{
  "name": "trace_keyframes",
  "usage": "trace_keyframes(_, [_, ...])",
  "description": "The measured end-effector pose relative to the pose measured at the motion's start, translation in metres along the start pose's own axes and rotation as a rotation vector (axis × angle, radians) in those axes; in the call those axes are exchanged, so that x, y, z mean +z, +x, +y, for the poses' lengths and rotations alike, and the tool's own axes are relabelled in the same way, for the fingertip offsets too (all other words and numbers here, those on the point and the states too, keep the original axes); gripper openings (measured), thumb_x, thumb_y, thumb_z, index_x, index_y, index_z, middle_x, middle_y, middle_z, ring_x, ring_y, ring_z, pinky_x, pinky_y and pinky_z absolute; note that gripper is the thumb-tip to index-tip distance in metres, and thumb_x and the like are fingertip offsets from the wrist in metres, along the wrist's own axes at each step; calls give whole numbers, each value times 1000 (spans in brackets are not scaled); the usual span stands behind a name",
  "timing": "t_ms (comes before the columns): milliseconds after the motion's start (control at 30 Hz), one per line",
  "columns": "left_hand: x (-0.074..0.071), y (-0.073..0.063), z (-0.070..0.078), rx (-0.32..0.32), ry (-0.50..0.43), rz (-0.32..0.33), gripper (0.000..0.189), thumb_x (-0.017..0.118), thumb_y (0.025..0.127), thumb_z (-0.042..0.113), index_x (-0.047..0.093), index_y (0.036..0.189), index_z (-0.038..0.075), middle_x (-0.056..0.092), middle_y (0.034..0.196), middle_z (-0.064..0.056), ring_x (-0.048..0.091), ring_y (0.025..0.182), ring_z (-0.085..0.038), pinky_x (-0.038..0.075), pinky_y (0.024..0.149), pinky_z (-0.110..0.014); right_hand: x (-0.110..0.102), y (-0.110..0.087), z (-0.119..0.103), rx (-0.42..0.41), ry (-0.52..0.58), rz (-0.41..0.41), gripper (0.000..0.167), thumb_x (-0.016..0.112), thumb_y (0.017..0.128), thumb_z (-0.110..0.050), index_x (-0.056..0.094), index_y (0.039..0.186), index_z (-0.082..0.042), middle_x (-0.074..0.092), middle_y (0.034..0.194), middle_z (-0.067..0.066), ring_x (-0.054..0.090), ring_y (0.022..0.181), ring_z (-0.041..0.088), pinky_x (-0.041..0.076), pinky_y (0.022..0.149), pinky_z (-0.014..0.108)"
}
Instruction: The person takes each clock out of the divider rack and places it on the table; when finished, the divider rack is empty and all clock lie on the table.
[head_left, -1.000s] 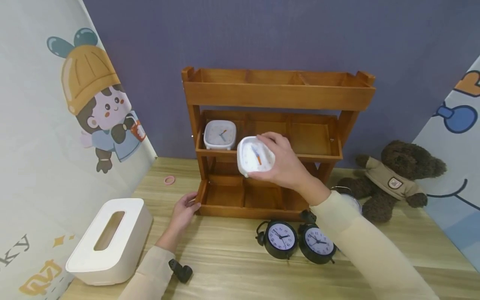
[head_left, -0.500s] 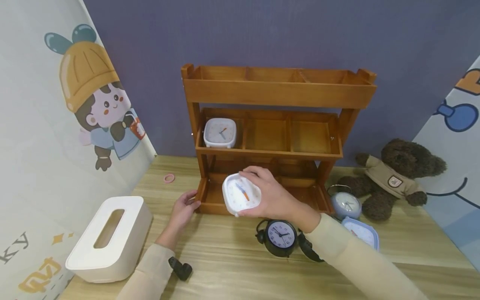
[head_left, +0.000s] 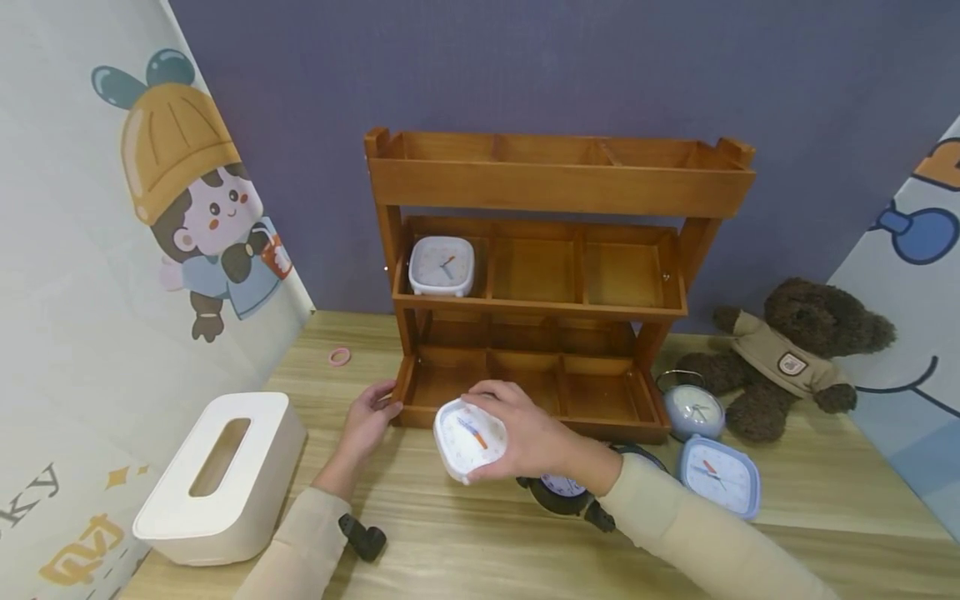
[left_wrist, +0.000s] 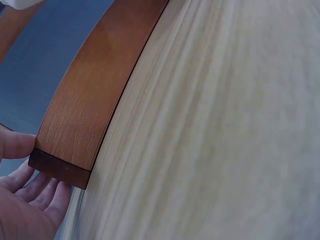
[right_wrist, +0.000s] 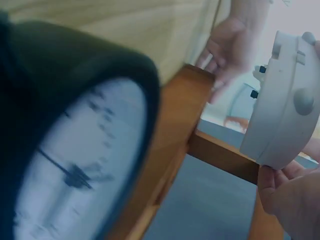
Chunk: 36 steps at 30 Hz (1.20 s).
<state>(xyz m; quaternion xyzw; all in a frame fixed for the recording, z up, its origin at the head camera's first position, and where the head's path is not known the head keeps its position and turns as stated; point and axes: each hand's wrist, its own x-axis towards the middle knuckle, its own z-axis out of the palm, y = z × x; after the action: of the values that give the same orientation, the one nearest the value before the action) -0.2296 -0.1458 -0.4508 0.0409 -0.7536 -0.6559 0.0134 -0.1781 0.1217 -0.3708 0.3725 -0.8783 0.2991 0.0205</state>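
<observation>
In the head view my right hand (head_left: 528, 437) holds a white square alarm clock (head_left: 465, 442) by its right side, in front of the lowest tier of a brown wooden shelf (head_left: 558, 187). The right wrist view shows the fingertips at the edge of this clock (right_wrist: 285, 105), whose side and small feet face the camera. My left hand (head_left: 369, 421) grips the shelf's lower left front corner. Seen from the left wrist, thumb and fingers of that hand (left_wrist: 30, 202) lie on opposite sides of the board's end (left_wrist: 95, 90). Another white clock (head_left: 442, 267) stands in the middle tier's left compartment.
Two black alarm clocks, one (head_left: 558, 496) partly behind the right hand, lie before the shelf. Right of it are a round blue-grey clock (head_left: 694, 412), a square blue clock (head_left: 720, 475) and a teddy bear (head_left: 787, 358). A white tissue box (head_left: 255, 492) and pink ring (head_left: 339, 357) are left.
My right hand has carried the white clock down and slightly left, from the middle tier to in front of the lowest tier's front edge. The left hand has stayed at the shelf corner.
</observation>
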Motion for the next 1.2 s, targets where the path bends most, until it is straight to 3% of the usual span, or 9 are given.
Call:
trace_keyframes(267, [0, -1, 1, 4, 7, 2, 46, 57, 92, -5, 46, 136, -9, 46, 139, -27, 46, 126, -41, 41, 103, -47, 25, -8, 6, 38, 15, -90, 94, 87, 64, -52, 52, 141, -10, 42, 141, 4, 37, 128, 21, 43, 98, 44])
trace_keyframes(467, [-1, -2, 1, -4, 2, -5, 47, 57, 92, -4, 46, 137, -8, 46, 140, -26, 46, 126, -39, 41, 103, -47, 38, -11, 12, 41, -7, -109, 94, 87, 63, -51, 54, 139, -8, 45, 140, 7, 39, 128, 23, 40, 102, 46])
trace_keyframes(800, [0, -1, -1, 6, -1, -11, 47, 57, 92, -5, 46, 137, -9, 46, 139, -27, 46, 126, -39, 41, 102, -47, 50, -14, 25, 43, -76, -119, 94, 85, 63, -56, 55, 138, -8, 47, 136, 4, 42, 124, 21, 42, 100, 43])
trace_keyframes(1200, [0, -1, -1, -3, -17, -10, 47, 56, 92, -5, 45, 137, -9, 46, 139, -28, 45, 126, -39, 41, 102, -47, 50, -11, 28, 95, -112, -153, 93, 84, 64, -55, 54, 138, -8, 48, 135, 2, 44, 124, 20, 43, 100, 40])
